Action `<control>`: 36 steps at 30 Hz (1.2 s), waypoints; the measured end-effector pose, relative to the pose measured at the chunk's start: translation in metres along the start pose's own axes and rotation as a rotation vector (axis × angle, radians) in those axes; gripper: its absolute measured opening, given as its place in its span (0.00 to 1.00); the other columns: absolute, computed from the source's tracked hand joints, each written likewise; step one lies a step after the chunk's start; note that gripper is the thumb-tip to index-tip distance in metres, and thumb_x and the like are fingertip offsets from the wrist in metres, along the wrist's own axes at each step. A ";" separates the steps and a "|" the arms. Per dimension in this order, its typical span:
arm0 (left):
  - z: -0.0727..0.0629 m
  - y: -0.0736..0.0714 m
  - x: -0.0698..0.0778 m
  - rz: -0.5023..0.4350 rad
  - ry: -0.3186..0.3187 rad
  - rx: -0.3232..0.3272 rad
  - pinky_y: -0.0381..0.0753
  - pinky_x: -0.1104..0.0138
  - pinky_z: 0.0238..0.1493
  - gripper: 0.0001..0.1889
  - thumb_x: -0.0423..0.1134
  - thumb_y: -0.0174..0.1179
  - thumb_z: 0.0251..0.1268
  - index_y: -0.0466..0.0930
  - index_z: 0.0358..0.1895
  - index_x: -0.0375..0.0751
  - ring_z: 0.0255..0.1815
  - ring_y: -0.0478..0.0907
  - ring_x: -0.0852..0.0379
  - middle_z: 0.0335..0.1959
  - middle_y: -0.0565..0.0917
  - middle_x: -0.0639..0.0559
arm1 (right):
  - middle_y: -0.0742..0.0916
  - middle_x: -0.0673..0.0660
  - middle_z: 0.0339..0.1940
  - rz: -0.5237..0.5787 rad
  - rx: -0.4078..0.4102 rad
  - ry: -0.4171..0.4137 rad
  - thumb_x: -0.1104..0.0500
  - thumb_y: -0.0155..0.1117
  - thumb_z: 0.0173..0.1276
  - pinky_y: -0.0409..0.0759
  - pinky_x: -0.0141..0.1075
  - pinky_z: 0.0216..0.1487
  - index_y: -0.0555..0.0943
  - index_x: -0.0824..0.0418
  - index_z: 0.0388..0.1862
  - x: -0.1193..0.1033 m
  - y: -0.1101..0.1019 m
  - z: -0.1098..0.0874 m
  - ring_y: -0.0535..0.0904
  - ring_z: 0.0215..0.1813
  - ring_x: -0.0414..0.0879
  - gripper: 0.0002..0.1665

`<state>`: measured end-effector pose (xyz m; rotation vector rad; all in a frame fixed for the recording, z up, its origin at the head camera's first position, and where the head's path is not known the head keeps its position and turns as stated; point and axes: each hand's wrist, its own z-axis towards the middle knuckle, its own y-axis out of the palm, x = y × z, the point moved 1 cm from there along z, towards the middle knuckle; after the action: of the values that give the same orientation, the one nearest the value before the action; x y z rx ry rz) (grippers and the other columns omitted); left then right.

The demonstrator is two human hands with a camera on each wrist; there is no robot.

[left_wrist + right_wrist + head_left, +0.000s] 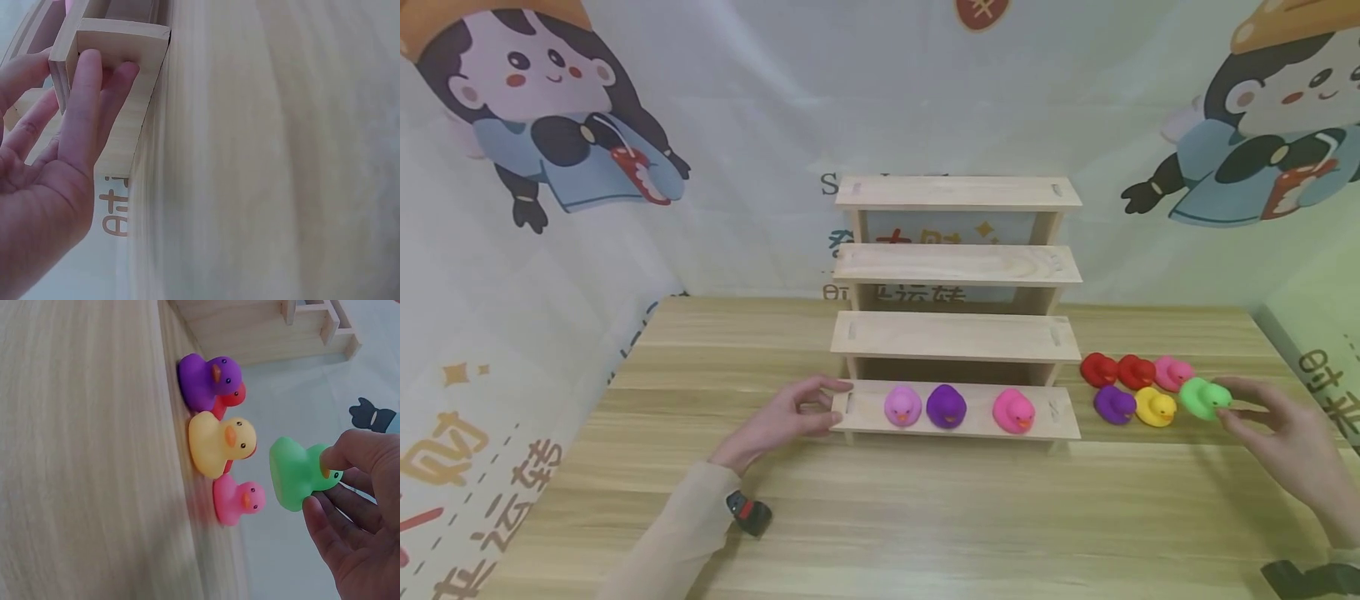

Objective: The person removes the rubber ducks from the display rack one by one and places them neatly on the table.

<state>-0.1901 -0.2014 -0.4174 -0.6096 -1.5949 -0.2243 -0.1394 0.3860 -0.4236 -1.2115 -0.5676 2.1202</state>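
A stepped wooden shelf (955, 337) stands on the table. My left hand (797, 414) grips the left end of its lowest step; in the left wrist view the fingers (85, 109) reach under the board. Along that step sit a light pink duck (902, 406), a purple duck (946, 407) and a bright pink duck (1013, 411). To the shelf's right, my right hand (1288, 433) pinches a green rubber duck (1205, 398) by the head between thumb and fingers. The right wrist view shows the green duck (294, 475) held off the table.
Beside the shelf's right end, red ducks (1099, 370), a pink duck (1173, 373), a purple duck (1115, 404) and a yellow duck (1155, 407) are clustered on the wooden table (940, 508). A printed cloth (760, 125) hangs behind and at both sides.
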 end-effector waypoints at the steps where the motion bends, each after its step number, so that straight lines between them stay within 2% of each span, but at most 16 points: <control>1: 0.000 0.000 0.000 0.000 0.000 0.000 0.82 0.56 0.48 0.25 0.30 0.61 0.63 0.70 0.65 0.35 0.45 0.79 0.46 0.45 0.77 0.38 | 0.80 0.37 0.51 -0.006 -0.006 0.001 0.76 0.67 0.58 0.76 0.16 0.33 0.76 0.71 0.56 0.009 0.000 -0.001 0.72 0.44 0.18 0.25; 3: 0.000 0.000 0.000 -0.006 0.001 0.000 0.82 0.56 0.48 0.26 0.29 0.61 0.63 0.69 0.65 0.35 0.45 0.79 0.46 0.44 0.77 0.38 | 0.79 0.34 0.53 -0.029 -0.007 -0.011 0.75 0.68 0.58 0.75 0.15 0.36 0.77 0.67 0.58 0.031 0.003 -0.005 0.71 0.46 0.19 0.27; 6: 0.000 0.000 -0.002 -0.015 0.007 -0.002 0.82 0.56 0.48 0.26 0.28 0.61 0.63 0.69 0.65 0.33 0.44 0.79 0.46 0.44 0.77 0.37 | 0.78 0.32 0.52 0.004 -0.017 -0.011 0.77 0.65 0.58 0.73 0.14 0.39 0.76 0.71 0.57 0.020 0.003 -0.005 0.70 0.48 0.19 0.26; 7: 0.000 0.000 -0.002 -0.019 0.008 -0.004 0.82 0.56 0.48 0.25 0.28 0.61 0.63 0.69 0.65 0.33 0.44 0.79 0.46 0.44 0.76 0.37 | 0.76 0.28 0.52 0.008 -0.015 -0.022 0.78 0.65 0.58 0.72 0.13 0.42 0.76 0.70 0.56 0.015 0.004 -0.005 0.70 0.50 0.19 0.26; 10: 0.000 0.000 -0.004 -0.025 0.010 -0.010 0.82 0.56 0.48 0.25 0.27 0.60 0.64 0.68 0.64 0.31 0.44 0.79 0.46 0.43 0.76 0.37 | 0.75 0.27 0.50 0.055 -0.026 0.000 0.81 0.62 0.56 0.70 0.12 0.44 0.75 0.76 0.53 -0.012 0.003 -0.002 0.68 0.51 0.18 0.23; 15: -0.001 0.000 -0.003 -0.043 0.016 -0.020 0.82 0.55 0.48 0.24 0.27 0.58 0.65 0.67 0.65 0.29 0.44 0.79 0.46 0.43 0.75 0.37 | 0.73 0.24 0.49 0.064 -0.066 0.081 0.76 0.62 0.62 0.70 0.12 0.44 0.73 0.77 0.55 -0.002 0.002 -0.003 0.68 0.50 0.17 0.21; 24: 0.000 0.001 -0.003 -0.061 0.011 -0.027 0.82 0.55 0.48 0.24 0.28 0.59 0.66 0.67 0.65 0.32 0.44 0.80 0.44 0.43 0.74 0.36 | 0.70 0.24 0.47 0.032 -0.125 0.175 0.70 0.62 0.66 0.69 0.11 0.42 0.71 0.80 0.56 0.007 0.008 -0.004 0.65 0.47 0.16 0.22; 29: 0.000 0.001 -0.003 -0.072 -0.004 -0.027 0.82 0.55 0.49 0.24 0.28 0.59 0.66 0.68 0.65 0.32 0.45 0.79 0.44 0.43 0.74 0.36 | 0.70 0.24 0.47 0.022 -0.124 0.185 0.73 0.62 0.64 0.70 0.11 0.41 0.72 0.79 0.56 0.008 0.011 -0.003 0.65 0.46 0.15 0.22; 33: 0.000 0.001 -0.004 -0.073 -0.005 -0.021 0.82 0.55 0.49 0.24 0.28 0.59 0.66 0.67 0.65 0.32 0.45 0.80 0.45 0.43 0.74 0.36 | 0.73 0.30 0.47 0.016 -0.129 0.181 0.72 0.62 0.64 0.70 0.12 0.41 0.72 0.78 0.56 0.007 0.012 -0.003 0.65 0.46 0.15 0.22; 36: 0.000 0.000 -0.005 -0.072 0.005 -0.022 0.82 0.55 0.49 0.24 0.28 0.59 0.66 0.67 0.65 0.31 0.45 0.80 0.45 0.44 0.74 0.35 | 0.73 0.30 0.49 0.027 -0.127 0.184 0.71 0.62 0.65 0.70 0.12 0.40 0.71 0.78 0.57 0.005 0.010 -0.004 0.66 0.46 0.16 0.22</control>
<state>-0.1901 -0.2022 -0.4221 -0.5685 -1.6125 -0.2974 -0.1412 0.3826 -0.4347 -1.4743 -0.6131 1.9926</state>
